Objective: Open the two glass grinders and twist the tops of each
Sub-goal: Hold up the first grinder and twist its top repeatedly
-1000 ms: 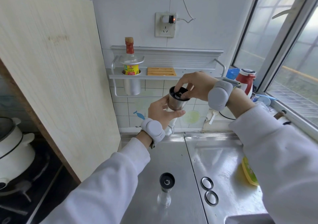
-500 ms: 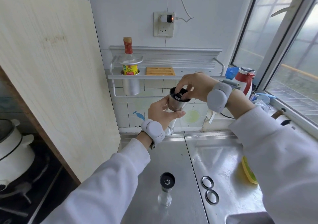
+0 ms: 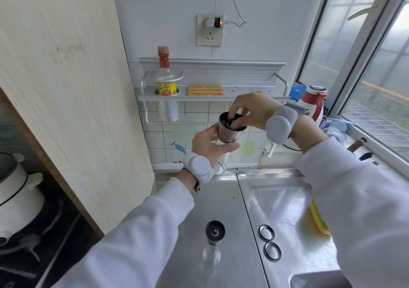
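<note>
I hold one glass grinder (image 3: 228, 132) up in front of the tiled wall. My left hand (image 3: 209, 145) wraps its clear glass body just under the steel collar. My right hand (image 3: 250, 108) reaches over the black top, fingertips pinching the small knob in its middle. The second glass grinder (image 3: 213, 241) stands upright on the steel counter (image 3: 221, 199) near me, untouched, its black top with a silver knob facing up. Two round lids (image 3: 269, 242) lie side by side on the counter right of it.
A large wooden board (image 3: 66, 101) leans at the left, with a white pot (image 3: 17, 197) on the stove beyond it. A wall rack (image 3: 212, 97) holds a bottle. A red and white kettle (image 3: 314, 101) stands by the window. A sink corner (image 3: 318, 279) shows at bottom right.
My right fingers have shifted a little on the knob of the held grinder. The grinder and my left hand stay where they were; the view has moved slightly.
</note>
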`<act>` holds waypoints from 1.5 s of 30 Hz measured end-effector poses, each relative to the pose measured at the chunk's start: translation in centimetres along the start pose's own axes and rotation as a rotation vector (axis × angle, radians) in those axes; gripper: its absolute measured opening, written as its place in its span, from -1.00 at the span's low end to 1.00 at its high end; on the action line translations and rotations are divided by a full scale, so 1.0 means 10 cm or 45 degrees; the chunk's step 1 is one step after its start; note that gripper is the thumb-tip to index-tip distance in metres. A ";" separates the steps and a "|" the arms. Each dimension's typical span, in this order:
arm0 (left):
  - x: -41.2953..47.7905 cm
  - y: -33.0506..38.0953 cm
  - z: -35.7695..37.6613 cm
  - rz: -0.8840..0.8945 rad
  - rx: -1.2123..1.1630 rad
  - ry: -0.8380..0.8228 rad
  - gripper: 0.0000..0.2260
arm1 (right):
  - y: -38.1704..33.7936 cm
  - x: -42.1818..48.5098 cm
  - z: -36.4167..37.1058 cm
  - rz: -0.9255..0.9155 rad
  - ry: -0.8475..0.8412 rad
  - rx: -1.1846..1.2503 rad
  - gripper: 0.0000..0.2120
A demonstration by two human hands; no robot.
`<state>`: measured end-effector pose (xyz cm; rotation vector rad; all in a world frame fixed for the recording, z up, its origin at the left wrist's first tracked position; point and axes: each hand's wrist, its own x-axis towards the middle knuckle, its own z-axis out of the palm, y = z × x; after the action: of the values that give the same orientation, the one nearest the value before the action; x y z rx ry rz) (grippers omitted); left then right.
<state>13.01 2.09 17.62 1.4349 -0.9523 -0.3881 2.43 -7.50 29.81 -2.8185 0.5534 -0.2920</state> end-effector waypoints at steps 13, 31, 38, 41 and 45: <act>0.00 -0.06 0.01 0.007 0.024 0.037 -0.53 | -0.01 0.05 0.08 -0.004 0.013 -0.031 -0.84; 0.03 -0.06 0.07 0.017 0.001 -0.018 -0.64 | 0.10 0.03 0.10 -0.006 0.029 -0.039 -0.85; 0.01 -0.04 0.07 0.014 -0.017 -0.003 -0.64 | 0.15 0.01 0.11 -0.035 -0.046 0.030 -0.83; 0.00 -0.01 0.05 0.022 -0.011 0.001 -0.67 | 0.14 0.02 0.15 -0.038 0.033 0.029 -0.88; -0.02 -0.01 0.05 0.010 0.006 -0.007 -0.70 | 0.13 0.02 0.17 -0.027 0.044 -0.006 -0.88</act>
<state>12.53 1.86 17.42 1.4343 -0.9633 -0.3842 2.61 -8.37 27.86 -2.8302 0.5318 -0.3443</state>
